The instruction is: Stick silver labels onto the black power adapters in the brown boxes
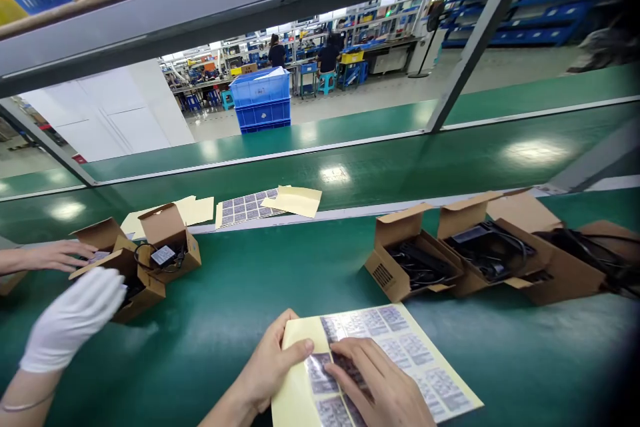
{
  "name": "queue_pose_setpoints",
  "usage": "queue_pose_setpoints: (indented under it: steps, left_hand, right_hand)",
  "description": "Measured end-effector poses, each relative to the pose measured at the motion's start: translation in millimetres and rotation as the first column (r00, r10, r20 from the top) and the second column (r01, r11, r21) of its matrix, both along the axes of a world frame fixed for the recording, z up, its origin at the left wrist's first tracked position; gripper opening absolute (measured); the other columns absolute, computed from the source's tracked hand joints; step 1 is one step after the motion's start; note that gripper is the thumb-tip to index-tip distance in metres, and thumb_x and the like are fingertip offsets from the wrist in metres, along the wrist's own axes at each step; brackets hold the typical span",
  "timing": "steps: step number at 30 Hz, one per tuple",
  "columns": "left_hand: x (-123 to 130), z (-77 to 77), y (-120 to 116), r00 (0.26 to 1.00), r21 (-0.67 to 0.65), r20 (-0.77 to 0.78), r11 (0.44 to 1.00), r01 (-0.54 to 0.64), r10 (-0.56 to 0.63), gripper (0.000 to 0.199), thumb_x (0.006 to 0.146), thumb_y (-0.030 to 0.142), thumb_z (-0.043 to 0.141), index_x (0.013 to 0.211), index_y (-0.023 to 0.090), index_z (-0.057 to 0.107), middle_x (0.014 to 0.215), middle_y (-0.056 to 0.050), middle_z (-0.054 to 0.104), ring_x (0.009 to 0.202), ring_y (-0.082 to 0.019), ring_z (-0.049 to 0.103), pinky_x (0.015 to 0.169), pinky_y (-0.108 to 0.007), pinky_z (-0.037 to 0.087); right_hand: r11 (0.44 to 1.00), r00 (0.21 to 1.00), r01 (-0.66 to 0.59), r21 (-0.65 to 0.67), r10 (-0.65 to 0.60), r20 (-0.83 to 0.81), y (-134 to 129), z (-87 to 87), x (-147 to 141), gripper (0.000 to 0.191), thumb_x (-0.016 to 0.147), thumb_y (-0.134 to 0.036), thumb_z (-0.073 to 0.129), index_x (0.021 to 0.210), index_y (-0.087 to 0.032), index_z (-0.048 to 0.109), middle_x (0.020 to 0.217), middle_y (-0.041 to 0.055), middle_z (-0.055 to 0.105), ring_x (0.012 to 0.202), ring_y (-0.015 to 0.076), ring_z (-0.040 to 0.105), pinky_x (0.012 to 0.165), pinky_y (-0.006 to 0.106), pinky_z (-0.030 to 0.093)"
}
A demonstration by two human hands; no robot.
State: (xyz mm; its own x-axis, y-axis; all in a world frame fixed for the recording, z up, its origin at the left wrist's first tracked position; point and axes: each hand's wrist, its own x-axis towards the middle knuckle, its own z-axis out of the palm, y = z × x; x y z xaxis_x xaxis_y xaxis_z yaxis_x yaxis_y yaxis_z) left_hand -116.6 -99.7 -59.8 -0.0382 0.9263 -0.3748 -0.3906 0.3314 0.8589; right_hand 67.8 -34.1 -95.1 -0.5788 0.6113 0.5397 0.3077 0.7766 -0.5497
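My left hand (275,360) grips the left edge of a sheet of labels (413,343), its thumb on top of the yellow backing. The sheet carries rows of printed silvery labels, with a bare yellow strip at its left. Over the sheet, my right hand (380,380) has thumb and index finger drawn together at the edge of a label (320,373) near the left column. The fingers hide part of that label, so how far it is lifted does not show. The sheet is held tilted just above the green work surface (240,293).
At left, a co-worker's gloved hand (75,317) and bare hand (55,255) work at open cartons (173,240). Right of me stand cartons (400,273) with black adapters and cables. More label sheets (245,209) lie near the ledge. A metal frame post (473,47) rises beyond.
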Motion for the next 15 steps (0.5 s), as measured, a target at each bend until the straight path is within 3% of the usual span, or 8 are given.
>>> queue_pose_setpoints:
  steps: [9, 15]
  left_hand:
    - [12.8, 7.6, -0.1, 0.991, 0.068, -0.107, 0.994, 0.083, -0.075, 0.049, 0.075, 0.052, 0.08, 0.081, 0.018, 0.046, 0.073, 0.004, 0.052, 0.062, -0.008, 0.044, 0.057, -0.018, 0.035]
    - [21.0, 7.2, -0.1, 1.0, -0.01, -0.01, 1.0, -0.009, 0.009, 0.05, 0.073, 0.052, 0.081, 0.081, 0.019, 0.044, 0.073, 0.004, 0.056, 0.06, -0.008, 0.047, 0.057, -0.019, 0.038]
  right_hand:
    - [0.985, 1.0, -0.013, -0.175, 0.008, -0.027, -10.7, -4.1, 10.6, 0.011, 0.101, -0.023, 0.049, 0.096, -0.024, 0.059, 0.083, 0.0021, 0.066, 0.075, 0.0162, 0.067, 0.065, 0.026, 0.056]
    - [1.0, 0.998, -0.015, -0.005, 0.015, -0.063, -18.2, -8.0, 12.9, 0.018, 0.1, -0.012, 0.047, 0.106, -0.021, 0.061, 0.088, 0.005, 0.069, 0.083, 0.018, 0.068, 0.075, 0.029, 0.057]
